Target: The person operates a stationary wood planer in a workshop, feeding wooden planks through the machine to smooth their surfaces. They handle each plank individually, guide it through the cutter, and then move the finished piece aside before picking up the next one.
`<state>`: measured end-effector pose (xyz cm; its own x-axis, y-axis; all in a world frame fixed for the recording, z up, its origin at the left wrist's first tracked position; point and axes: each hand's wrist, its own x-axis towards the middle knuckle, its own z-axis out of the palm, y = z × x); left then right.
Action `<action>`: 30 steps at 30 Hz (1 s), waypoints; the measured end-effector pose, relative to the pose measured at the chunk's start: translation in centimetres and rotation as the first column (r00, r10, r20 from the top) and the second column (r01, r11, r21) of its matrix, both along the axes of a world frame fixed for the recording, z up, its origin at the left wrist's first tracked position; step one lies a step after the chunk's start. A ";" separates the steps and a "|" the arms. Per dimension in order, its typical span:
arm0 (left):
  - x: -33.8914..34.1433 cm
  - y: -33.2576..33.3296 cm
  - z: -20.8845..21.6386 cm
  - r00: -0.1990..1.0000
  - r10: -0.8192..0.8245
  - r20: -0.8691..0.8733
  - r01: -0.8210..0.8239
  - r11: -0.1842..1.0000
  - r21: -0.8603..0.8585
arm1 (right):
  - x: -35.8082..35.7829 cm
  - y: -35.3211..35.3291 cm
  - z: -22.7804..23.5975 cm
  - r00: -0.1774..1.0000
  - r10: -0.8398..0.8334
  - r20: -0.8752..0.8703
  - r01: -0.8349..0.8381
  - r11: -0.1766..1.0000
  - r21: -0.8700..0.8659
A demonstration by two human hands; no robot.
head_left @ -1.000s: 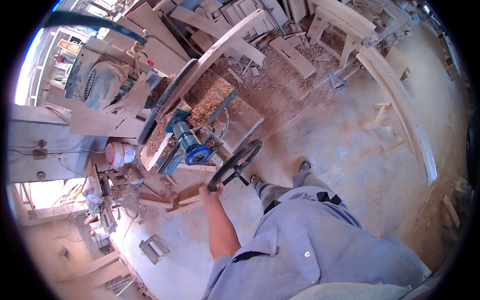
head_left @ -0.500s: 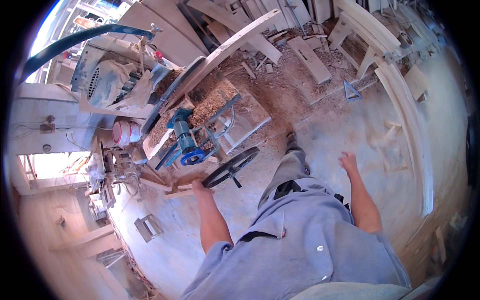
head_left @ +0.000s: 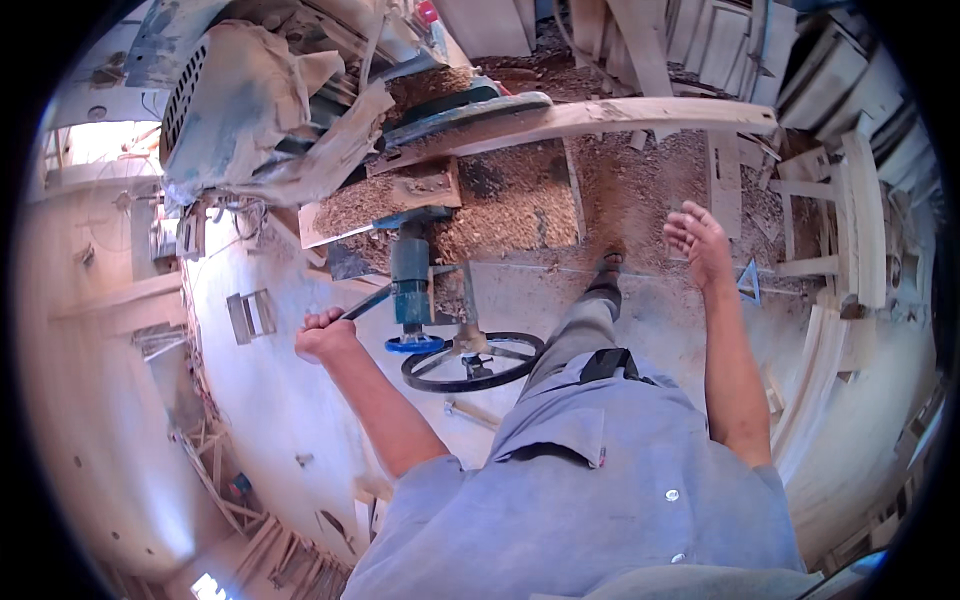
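Observation:
My left hand (head_left: 325, 337) is closed around the end of a dark lever (head_left: 366, 304) that slants out from a woodworking machine. Just right of the lever stand the machine's blue-green cylinder (head_left: 409, 270) and its blue hand ring (head_left: 414, 344). A large black handwheel (head_left: 473, 381) is below them, apart from both hands. My right hand (head_left: 700, 245) hangs in the air with nothing in it, its fingers apart and slightly bent. Beyond the hands, a long curved wooden beam (head_left: 620, 117) lies across the machine beside a rounded dark guard (head_left: 470, 112).
Sawdust (head_left: 520, 205) covers the machine's base and the floor around it. A blue triangular frame (head_left: 750, 283) lies at the right. Long curved timbers (head_left: 865, 220) stand or lie at the far right. Boards (head_left: 720, 45) lean at the back. A small wooden frame (head_left: 250, 315) is on the left floor.
My left hand has moved from beside the black handwheel to the lever and closed on it. My view has swung and come nearer the machine. My right hand is raised farther forward.

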<state>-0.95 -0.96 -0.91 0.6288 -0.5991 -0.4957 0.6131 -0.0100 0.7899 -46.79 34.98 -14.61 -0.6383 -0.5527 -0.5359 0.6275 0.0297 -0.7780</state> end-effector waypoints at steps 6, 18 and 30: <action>-1.4 -0.1 0.2 0.988 0.011 0.156 -0.024 0.996 0.085 | -7.2 -9.7 -0.2 0.966 -0.142 0.217 0.198 0.945 -0.261; 0.8 -0.6 -1.3 0.988 -0.043 0.149 0.042 0.999 0.007 | -10.7 -17.2 1.9 0.795 -0.335 0.505 0.413 0.910 -0.047; -20.2 21.7 1.4 -0.384 0.069 0.921 0.628 0.750 0.206 | -18.8 -10.7 -1.2 0.786 -0.410 0.463 0.486 0.873 -0.051</action>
